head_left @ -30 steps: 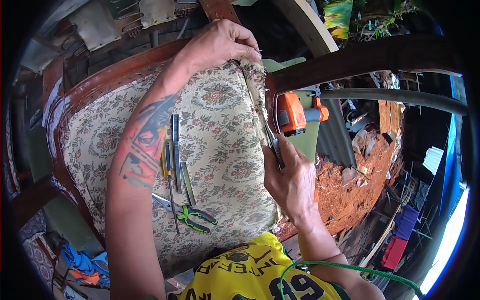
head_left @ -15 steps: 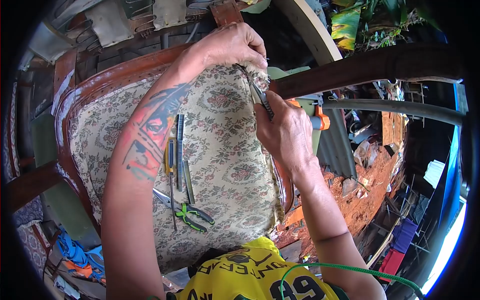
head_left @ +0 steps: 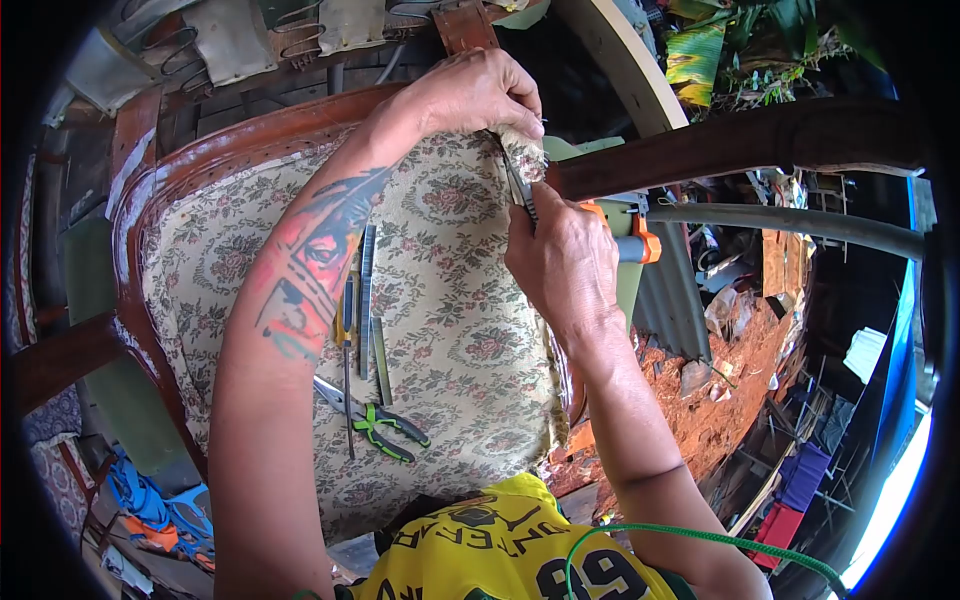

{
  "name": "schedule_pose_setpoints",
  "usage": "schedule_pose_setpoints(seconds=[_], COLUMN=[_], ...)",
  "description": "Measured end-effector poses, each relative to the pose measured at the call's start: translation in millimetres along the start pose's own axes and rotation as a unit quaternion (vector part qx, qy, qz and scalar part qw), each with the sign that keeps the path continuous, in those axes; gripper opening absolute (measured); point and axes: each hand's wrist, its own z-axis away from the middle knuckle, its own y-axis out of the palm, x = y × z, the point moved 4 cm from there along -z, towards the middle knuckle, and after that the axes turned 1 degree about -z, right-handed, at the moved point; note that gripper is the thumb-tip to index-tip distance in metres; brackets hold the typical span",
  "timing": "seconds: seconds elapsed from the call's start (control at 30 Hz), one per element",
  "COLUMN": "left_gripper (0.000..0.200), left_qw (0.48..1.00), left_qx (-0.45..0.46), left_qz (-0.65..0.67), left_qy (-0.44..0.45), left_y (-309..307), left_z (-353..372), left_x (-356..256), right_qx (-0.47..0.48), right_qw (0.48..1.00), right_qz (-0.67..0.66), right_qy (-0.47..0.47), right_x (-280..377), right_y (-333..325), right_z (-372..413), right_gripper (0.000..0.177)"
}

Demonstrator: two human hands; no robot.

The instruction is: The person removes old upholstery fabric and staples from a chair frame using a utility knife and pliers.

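Observation:
Floral upholstery fabric [head_left: 450, 270] covers the seat in front of me. At its far right corner, my left hand [head_left: 485, 95] is closed, pinching the frayed fabric edge. My right hand [head_left: 570, 255] grips what looks like a utility knife [head_left: 520, 188], its narrow metal blade pointing up at the fabric close to my left fingers. On the fabric lie a screwdriver [head_left: 347, 320] with a yellow and black handle, a long grey staple strip [head_left: 367, 285], a shorter strip [head_left: 381, 360] and green-and-black pliers [head_left: 385, 432]. My left forearm partly covers the tools' left side.
A brown wooden frame [head_left: 250, 125] borders the seat, with a dark wooden arm [head_left: 740, 150] at the right. Behind the right hand is an orange and grey tool [head_left: 640, 247]. Springs and webbing [head_left: 230, 50] show at the far side. A green cord [head_left: 700, 538] crosses my yellow shirt.
My right hand and the knife have shifted slightly, with the blade now more upright. The left hand keeps its pinch at the corner. The whole view has shifted slightly.

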Motion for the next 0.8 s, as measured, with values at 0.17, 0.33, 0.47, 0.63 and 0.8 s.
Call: schedule_pose_setpoints(seconds=[0.17,0.33,0.47,0.63,0.8], left_gripper=[0.025,0.028,0.03,0.025,0.029], left_qw=[1.0,0.997,0.995,0.991,0.976], left_qx=[0.003,0.024,0.003,-0.021,0.032], left_qz=[0.01,0.065,-0.097,-0.131,-0.214], left_qy=[-0.008,0.016,0.025,0.028,-0.007], left_y=[-1.1,-5.4,-21.7,-25.4,-28.7], left_z=[-1.4,7.3,30.0,17.6,26.2], left_x=[0.3,-3.4,6.7,10.5,-3.9], right_qx=[0.039,0.064,0.064,0.065,0.027], right_qw=[0.999,0.998,0.996,0.995,0.997], right_qz=[0.013,0.012,-0.039,-0.067,-0.015], right_qy=[0.022,0.022,0.043,0.028,-0.076], right_x=[0.2,1.8,-5.5,-10.2,-6.7], right_y=[-10.7,-37.4,-52.6,-41.3,-37.2], right_z=[10.3,13.4,14.4,15.3,-0.1], right_gripper=[0.018,0.018,0.021,0.019,0.017])
